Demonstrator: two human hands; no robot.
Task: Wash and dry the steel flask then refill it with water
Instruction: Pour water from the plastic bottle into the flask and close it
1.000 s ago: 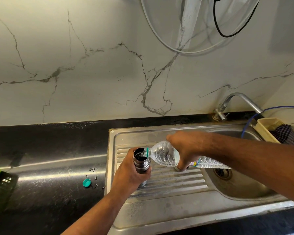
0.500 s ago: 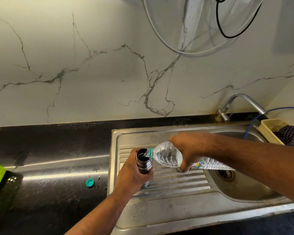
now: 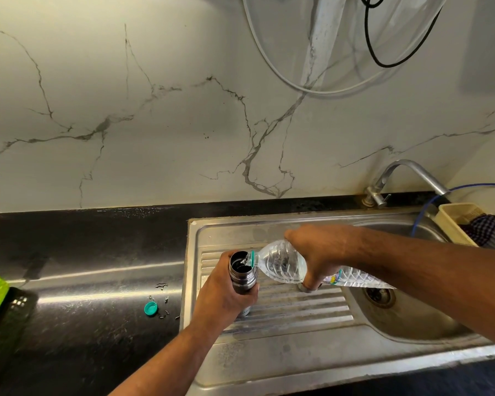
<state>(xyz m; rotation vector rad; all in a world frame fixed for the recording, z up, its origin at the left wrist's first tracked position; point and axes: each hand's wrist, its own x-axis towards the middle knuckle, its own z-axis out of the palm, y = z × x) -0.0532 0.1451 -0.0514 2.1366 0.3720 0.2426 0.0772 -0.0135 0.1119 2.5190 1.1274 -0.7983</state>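
Marble-veined wall behind, black stone tabletop (image 3: 83, 281) to the left. I work over the ribbed steel sink drainboard (image 3: 297, 310) so spills drain away. My left grip (image 3: 226, 295) wraps the upright dark steel flask (image 3: 242, 272) to steady it. My right grip (image 3: 317, 252) curls round the tilted clear plastic bottle (image 3: 280, 265), whose mouth is at the flask's rim. The small teal cap (image 3: 150, 308) lies aside on the tabletop.

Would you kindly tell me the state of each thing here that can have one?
Steel flask: open, upright, gripped by left hand.
Plastic bottle: uncapped, tilted, pouring into flask, gripped by right hand.
Teal cap: off, lying on countertop.
Tap: no stream visible.
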